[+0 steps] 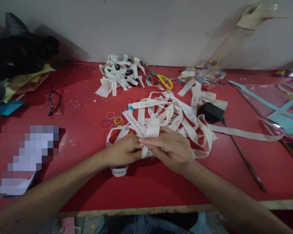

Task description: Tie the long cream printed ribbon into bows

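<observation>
Near the table's front edge, my left hand [125, 150] and my right hand [173, 148] meet with their fingertips pinched on a white printed ribbon [136, 125]. Gold letters reading "LOVE IS ETERN..." run along the piece above my left hand. A loop of the ribbon stands up between the hands, and a short end hangs below the fingers. Beneath my left wrist lies a curl with "WISHES" on it. Behind both hands spreads a tangled heap of more ribbon [185, 113]. My fingers hide part of the held spot.
Coloured elastic bands [110, 115] lie left of the heap. Farther back are a pile of tied ribbon bows [119, 76] and scissors with red and yellow handles [164, 82]. Eyeglasses [54, 101] and a blurred-out phone [26, 162] are at left, a black block [211, 112] and thin stick [244, 156] at right.
</observation>
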The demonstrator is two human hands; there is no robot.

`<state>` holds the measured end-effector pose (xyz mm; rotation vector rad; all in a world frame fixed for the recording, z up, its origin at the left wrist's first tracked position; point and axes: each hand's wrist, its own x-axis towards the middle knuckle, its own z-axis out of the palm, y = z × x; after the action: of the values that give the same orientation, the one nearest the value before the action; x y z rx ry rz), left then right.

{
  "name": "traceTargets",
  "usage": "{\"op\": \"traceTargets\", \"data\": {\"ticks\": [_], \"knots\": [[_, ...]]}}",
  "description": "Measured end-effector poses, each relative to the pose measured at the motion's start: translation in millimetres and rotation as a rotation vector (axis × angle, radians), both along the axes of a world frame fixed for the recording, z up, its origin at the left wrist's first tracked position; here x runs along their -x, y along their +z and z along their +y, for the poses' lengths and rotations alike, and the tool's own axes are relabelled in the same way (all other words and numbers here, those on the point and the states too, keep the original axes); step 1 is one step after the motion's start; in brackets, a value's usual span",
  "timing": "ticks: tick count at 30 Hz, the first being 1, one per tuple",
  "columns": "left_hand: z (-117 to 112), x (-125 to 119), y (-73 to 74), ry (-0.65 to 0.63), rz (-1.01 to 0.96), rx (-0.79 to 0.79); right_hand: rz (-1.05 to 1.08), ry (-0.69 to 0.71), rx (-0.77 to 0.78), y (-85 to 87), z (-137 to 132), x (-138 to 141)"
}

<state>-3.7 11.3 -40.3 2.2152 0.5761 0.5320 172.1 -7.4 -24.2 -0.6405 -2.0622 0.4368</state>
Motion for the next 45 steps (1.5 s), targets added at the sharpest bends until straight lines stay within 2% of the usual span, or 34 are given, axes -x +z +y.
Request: {"op": "traceTargets", "data": {"ticks": [7,17,26,33,40,45], "knots": [[0.5,0.0,1.8,0.006,0.023,-0.044,-0.006,-0.002,-0.008,-3.2,1.1,-0.1],[-1.5,0.5,0.3,0.011,0.085,0.003,0.002,-0.015,-0.001,-2.4,0.8,1.7],[-1.1,-0.1,0.5,0.035,0.127,-0.024,-0.01,-0.024,0.033,0.2,0.1,1.3],[-4.0,-0.6,3.3,0.063,0.277,-0.114,-0.044,-0.01,0.105,1.9,-0.5,2.0],[-8.7,-0.9,1.3,0.021,0.396,-0.287,-0.097,-0.011,0.135,-1.0,-2.2,2.4],[-8.9,-1.0,1.7,0.016,0.424,-0.297,-0.1,-0.008,0.145,0.8,-2.2,2.4]]}}
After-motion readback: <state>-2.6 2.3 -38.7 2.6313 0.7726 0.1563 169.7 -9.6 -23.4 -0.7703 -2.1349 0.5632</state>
